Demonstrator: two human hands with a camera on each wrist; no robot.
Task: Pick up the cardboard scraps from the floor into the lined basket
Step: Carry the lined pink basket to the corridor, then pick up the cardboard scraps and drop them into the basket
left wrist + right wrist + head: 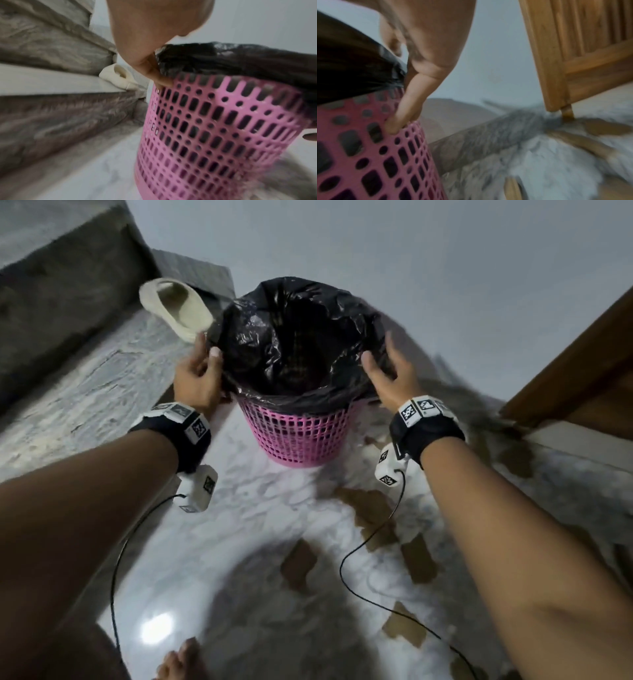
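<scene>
A pink perforated basket lined with a black bag stands in the middle of the marble floor. My left hand grips its left rim, thumb over the liner and fingers outside; a fingertip touches the pink wall just under the bag. At the right side my right hand presses with fairly straight fingers against the basket. Several brown cardboard scraps lie on the floor nearer me, among them one, another and a third. The wrist views are motion-blurred.
A cream slipper lies on the raised grey stone step at the left, just behind the basket. A wooden door stands at the right. My bare foot and two black wrist cables hang near the bottom.
</scene>
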